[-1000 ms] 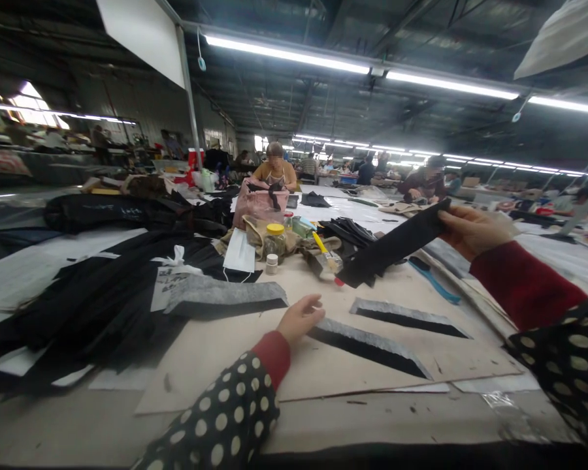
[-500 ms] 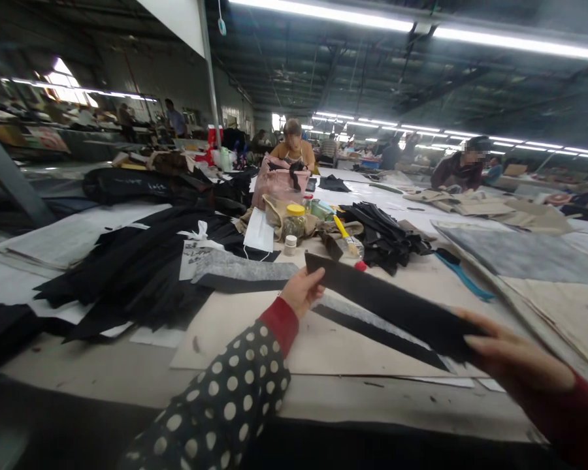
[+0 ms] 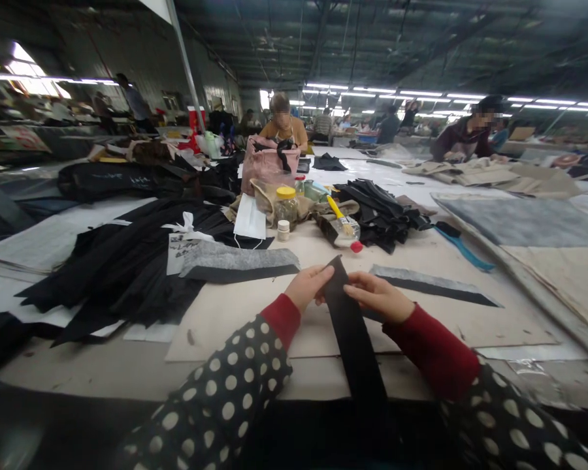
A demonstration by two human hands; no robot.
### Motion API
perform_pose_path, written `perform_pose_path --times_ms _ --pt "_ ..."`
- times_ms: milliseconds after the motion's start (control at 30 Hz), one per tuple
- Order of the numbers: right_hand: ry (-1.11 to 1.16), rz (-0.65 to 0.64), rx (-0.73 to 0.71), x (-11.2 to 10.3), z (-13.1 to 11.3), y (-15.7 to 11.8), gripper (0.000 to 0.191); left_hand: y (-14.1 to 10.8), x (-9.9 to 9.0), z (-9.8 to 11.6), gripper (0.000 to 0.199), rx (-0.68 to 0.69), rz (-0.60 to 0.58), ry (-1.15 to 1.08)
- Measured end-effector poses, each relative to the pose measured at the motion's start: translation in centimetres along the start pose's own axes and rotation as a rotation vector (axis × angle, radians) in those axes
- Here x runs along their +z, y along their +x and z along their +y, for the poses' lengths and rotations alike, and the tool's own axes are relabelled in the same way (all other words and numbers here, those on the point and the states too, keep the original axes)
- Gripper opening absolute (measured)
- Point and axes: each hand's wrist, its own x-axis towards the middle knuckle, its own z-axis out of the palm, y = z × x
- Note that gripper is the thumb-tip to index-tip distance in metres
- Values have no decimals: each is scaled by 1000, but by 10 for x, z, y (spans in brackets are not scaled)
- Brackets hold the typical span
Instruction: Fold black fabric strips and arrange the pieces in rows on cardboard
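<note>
A long black strip (image 3: 353, 339) hangs down toward the table's front edge, its upper end between my two hands. My left hand (image 3: 310, 287) pinches its left edge near the top. On the right edge, my right hand (image 3: 379, 295) grips the strip with thumb and fingers. Behind my right hand, a grey-and-black strip (image 3: 436, 284) lies on the pale board (image 3: 249, 320). Another grey-topped strip (image 3: 240, 261) lies left of my hands, beside a large pile of black fabric pieces (image 3: 142, 261).
Beyond my hands stand a yellow-lidded jar (image 3: 286, 207), a small white bottle (image 3: 283, 230), a yellow-handled brush (image 3: 340, 215) and a pink bag (image 3: 267, 163). Black scraps (image 3: 379, 212) and blue-handled scissors (image 3: 463, 248) lie right. Two people work across the table.
My right hand has moved left from the strip's far end to its upper end, beside my left hand. The strip has swung from slanting rightward to hanging down. The view has shifted slightly.
</note>
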Motion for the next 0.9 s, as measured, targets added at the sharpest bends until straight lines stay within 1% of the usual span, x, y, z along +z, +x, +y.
perform_pose_path --times_ms 100,200,333,467,567,700,800,900 --pt "57 20 -51 6 14 12 40 1 -3 0 33 25 54 108" --pt "30 75 -85 7 24 13 38 2 -3 -2 33 20 42 211" --pt "-30 164 -96 7 26 10 40 3 1 -7 33 -7 -5 207" --pt "5 226 -109 4 29 10 43 3 7 -10 33 -24 -30 180" --pt "62 212 -106 2 31 11 44 2 9 -9 34 -31 -20 175" --pt "117 144 -127 2 31 13 41 0 9 -6 35 -27 14 191" --pt "185 134 -171 3 30 14 42 -1 10 -6 34 -29 -46 191" --pt "161 179 -170 4 30 13 39 -3 13 -7 33 -38 -139 180"
